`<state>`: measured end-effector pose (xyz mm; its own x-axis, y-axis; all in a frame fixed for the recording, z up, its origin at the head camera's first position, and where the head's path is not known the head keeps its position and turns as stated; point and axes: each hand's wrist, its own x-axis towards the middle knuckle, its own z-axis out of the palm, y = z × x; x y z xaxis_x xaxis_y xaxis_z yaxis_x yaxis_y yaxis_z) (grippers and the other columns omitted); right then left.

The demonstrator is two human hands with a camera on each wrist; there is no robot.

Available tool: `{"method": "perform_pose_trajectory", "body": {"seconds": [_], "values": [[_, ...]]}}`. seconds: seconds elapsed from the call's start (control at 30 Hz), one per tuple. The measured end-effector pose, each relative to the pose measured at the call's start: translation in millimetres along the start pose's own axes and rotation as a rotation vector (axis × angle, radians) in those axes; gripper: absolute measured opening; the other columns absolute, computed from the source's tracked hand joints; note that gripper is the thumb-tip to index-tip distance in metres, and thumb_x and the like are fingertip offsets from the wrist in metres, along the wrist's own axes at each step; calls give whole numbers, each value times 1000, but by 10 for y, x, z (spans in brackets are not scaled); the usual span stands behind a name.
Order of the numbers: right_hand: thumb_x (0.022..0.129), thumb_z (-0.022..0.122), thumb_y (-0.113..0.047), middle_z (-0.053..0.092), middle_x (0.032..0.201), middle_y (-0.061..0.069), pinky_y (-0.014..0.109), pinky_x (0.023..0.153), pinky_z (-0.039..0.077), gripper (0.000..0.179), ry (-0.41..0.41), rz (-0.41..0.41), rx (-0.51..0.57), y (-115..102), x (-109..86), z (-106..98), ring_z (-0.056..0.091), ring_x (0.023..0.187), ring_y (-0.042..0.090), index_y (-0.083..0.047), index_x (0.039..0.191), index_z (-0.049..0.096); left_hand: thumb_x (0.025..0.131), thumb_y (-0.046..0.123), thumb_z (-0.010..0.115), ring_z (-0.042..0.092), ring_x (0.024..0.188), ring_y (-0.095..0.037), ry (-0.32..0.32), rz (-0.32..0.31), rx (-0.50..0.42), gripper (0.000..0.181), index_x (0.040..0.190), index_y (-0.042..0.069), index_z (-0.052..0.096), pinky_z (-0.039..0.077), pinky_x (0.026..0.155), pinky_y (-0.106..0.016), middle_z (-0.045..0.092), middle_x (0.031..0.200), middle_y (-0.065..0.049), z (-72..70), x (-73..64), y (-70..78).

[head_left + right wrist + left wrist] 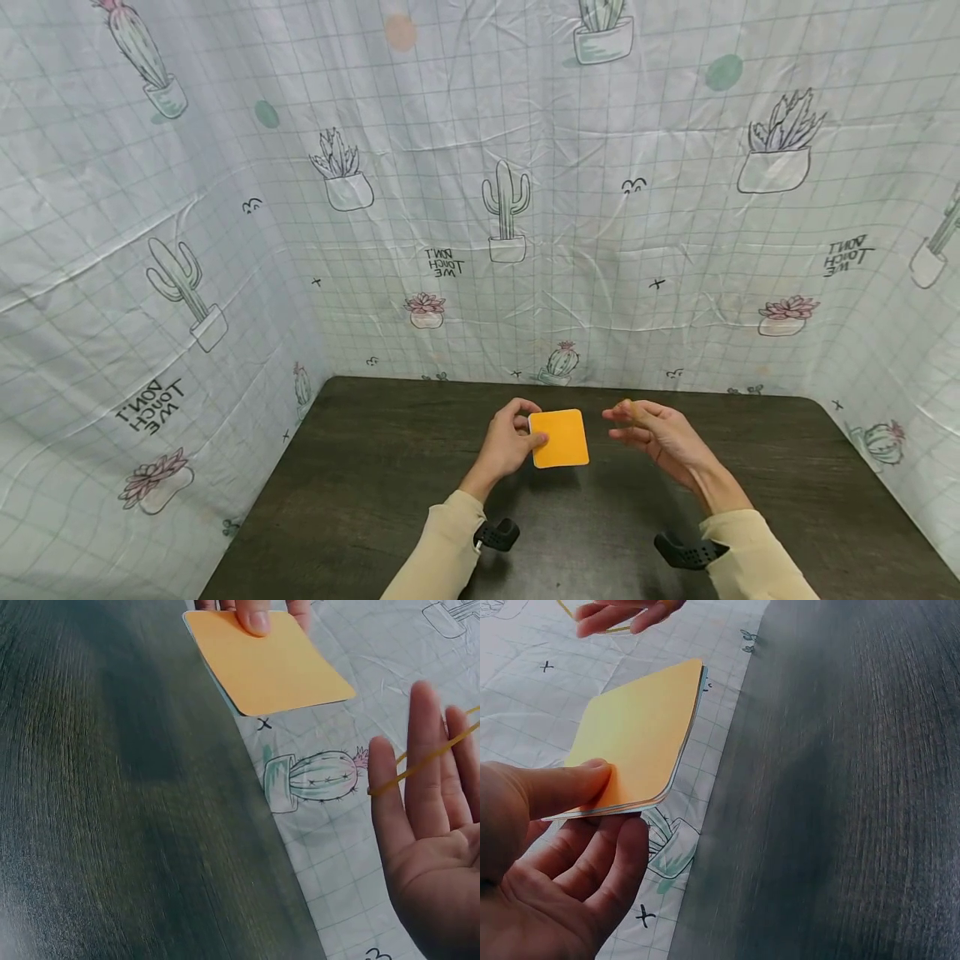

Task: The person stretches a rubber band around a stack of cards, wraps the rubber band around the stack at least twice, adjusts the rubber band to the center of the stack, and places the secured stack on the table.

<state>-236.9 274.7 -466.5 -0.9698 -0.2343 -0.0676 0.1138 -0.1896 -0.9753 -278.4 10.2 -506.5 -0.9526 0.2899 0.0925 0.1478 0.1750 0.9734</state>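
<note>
My left hand [506, 442] holds a thin stack of square orange-topped cards [562, 439] with rounded corners. In the left wrist view the thumb lies on the orange face of the cards [641, 735] and the fingers support them from below; paler, bluish layers show at the edge. My right hand [671, 437] is raised to the right of the cards, apart from them. A yellow rubber band [431, 759] loops around its fingers, which stand fairly straight in the right wrist view. Part of the band falls outside that view.
Both hands are above a dark wood-grain table [360, 483]. A white grid-patterned cloth [450, 208] with cactus drawings hangs behind the table and along its sides. Black straps [690, 552] circle both wrists over beige sleeves [446, 542].
</note>
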Motion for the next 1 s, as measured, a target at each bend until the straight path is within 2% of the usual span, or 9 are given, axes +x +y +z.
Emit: {"method": "perform_pose_trajectory", "body": {"seconds": [0.23,0.3,0.43,0.53,0.73,0.9,1.0], "values": [[96,53,-21,55,124,20,45,94,42,37,-58,-56,-9,18,6,12,57,110,29,4,123,51,76,0,73,62,65,-15,20,20,-38,36,106,15,60,55,62,-40,66,78,-1,-20,-3,13],[97,52,-18,53,126,20,46,95,40,39,-84,-75,-8,19,3,2,54,113,30,6,127,47,75,1,75,63,66,-15,31,17,-49,37,108,14,61,55,64,-42,67,79,-1,-25,3,13],[97,50,-16,51,129,19,49,96,37,46,-126,-95,-12,12,-2,-12,49,119,33,10,133,37,74,4,77,65,69,-15,46,-5,-71,37,107,11,63,55,63,-38,68,79,-1,-33,11,18],[97,51,-15,49,131,18,49,97,37,48,-139,-94,-12,10,0,-15,46,121,35,10,135,34,73,6,77,65,71,-16,51,-18,-97,31,102,8,66,55,64,-37,69,80,-3,-36,10,28],[97,50,-16,44,135,17,51,97,36,49,-137,-83,-25,4,-2,-7,45,122,34,6,137,32,74,7,76,66,71,-18,57,-17,-147,23,96,3,69,54,70,-48,69,81,-6,-37,5,40],[97,51,-13,33,139,21,55,96,36,51,-144,-84,-56,-11,-15,14,45,123,33,2,140,28,75,9,76,67,73,-20,45,-10,-185,23,96,3,70,55,66,-41,69,83,-8,-40,0,41],[97,49,-11,30,140,22,56,96,36,51,-165,-94,-62,-17,-27,17,43,124,35,1,140,26,75,11,77,67,72,-20,35,-4,-185,22,95,7,71,56,64,-40,69,83,-5,-31,-9,37]]}}
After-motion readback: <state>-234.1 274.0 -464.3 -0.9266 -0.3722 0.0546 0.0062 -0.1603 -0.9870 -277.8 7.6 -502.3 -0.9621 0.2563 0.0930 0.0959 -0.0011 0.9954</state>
